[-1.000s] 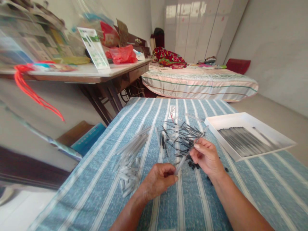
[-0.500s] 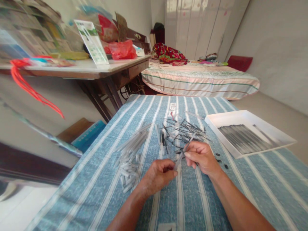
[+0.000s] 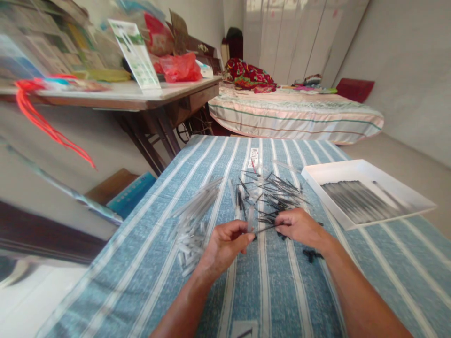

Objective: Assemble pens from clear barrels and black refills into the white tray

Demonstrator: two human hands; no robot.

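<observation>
My left hand [image 3: 229, 239] is closed in a pinch around a short translucent plastic tube [image 3: 250, 218], which stands up from its fingertips. My right hand [image 3: 298, 226] pinches one end of a thin black rod, resembling a pen refill [image 3: 264, 229]. The rod's other end reaches the left fingertips; whether it touches the tube I cannot tell. Just beyond both hands lies a loose pile of thin black rods [image 3: 278, 190]. Left of my left hand are long translucent tubes [image 3: 200, 199] and a heap of short whitish tubes [image 3: 190, 246].
A white shallow box [image 3: 326, 202] at the right holds a row of dark slim sticks. Small black pieces [image 3: 312, 255] lie by my right wrist. The table has a blue striped cloth [image 3: 158, 272]. Behind stand a cluttered desk [image 3: 169, 96] and a bed [image 3: 292, 115].
Earlier a translucent tube slanted between both hands. Now my left hand holds a tube more upright, and my right hand has a thin black rod stretched toward it.
</observation>
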